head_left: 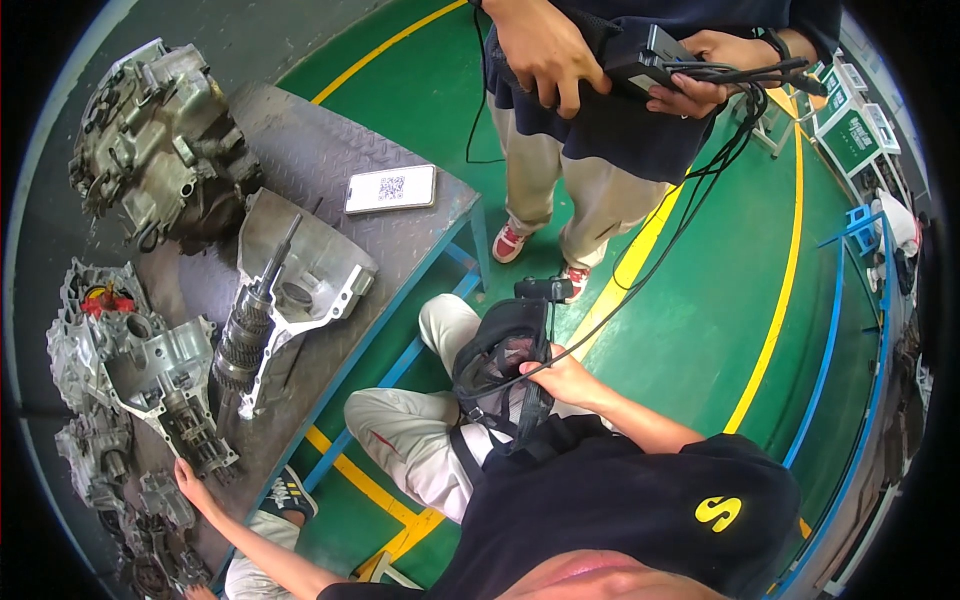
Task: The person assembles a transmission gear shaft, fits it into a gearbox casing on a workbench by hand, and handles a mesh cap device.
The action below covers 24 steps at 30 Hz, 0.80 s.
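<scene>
— Where are the hands sitting?
— The left hand [190, 478] is lying flat, grip released, against the gear housing [165, 385]; the right hand [560, 378] is clenching a black harness [500, 370] right of it — steadying it, probably.
— And the surface [320, 160]?
— Grey tread plate, green floor [700, 300] beyond.

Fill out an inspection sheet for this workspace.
Surface: grey tread-plate table, blue frame.
Job's things: gear housing at the table's edge; black harness over the lap.
Clutter: large gearbox casing, geared shaft, white card.
Grips: left hand against the gear housing, grip unclear; right hand closed on the harness.
Cables: black cable runs from the harness to a black box.
Surroundings: standing person holding the box; green floor, yellow lines.
</scene>
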### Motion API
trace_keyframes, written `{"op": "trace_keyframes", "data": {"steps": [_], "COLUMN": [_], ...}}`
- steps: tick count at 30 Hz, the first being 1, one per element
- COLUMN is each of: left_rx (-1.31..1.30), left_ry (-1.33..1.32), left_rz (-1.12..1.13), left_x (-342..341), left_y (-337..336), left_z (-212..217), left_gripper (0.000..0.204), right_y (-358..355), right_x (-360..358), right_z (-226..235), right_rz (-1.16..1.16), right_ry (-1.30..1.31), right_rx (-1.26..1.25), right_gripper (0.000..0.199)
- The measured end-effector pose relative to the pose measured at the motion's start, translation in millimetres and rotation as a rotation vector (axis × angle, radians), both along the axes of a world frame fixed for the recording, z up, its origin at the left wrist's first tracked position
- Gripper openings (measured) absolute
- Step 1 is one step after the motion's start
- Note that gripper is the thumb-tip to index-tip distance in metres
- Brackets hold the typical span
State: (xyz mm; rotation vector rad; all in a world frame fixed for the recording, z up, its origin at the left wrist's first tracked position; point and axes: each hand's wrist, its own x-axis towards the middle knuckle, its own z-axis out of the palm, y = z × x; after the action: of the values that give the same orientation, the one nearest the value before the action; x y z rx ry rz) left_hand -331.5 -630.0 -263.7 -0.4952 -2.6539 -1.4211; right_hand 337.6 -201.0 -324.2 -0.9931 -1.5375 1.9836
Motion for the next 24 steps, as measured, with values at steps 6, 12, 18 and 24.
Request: {"op": "trace_keyframes", "data": {"steps": [6,12,18,24], "left_rx": [0.058,0.081,0.106,0.103], "left_ry": [-0.045,-0.066,-0.080,-0.092], "left_rz": [0.018,0.016,0.007,0.018], "left_x": [13,21,25,29], "left_y": [13,14,14,24], "left_z": [4,5,10,17], "left_gripper": [0.059,0.058,0.055,0.051], "right_y": [1,4,2,3], "right_x": [2,0,0,2], "right_z": [0,-1,-10,-7], "right_rz": [-0.003,-0.030,-0.029,-0.059], "right_ry": [0.035,0.021,0.043,0.027], "right_rx": [-0.011,0.013,-0.019,-0.055], "right_gripper": [0.025,0.024,0.022,0.028]}}
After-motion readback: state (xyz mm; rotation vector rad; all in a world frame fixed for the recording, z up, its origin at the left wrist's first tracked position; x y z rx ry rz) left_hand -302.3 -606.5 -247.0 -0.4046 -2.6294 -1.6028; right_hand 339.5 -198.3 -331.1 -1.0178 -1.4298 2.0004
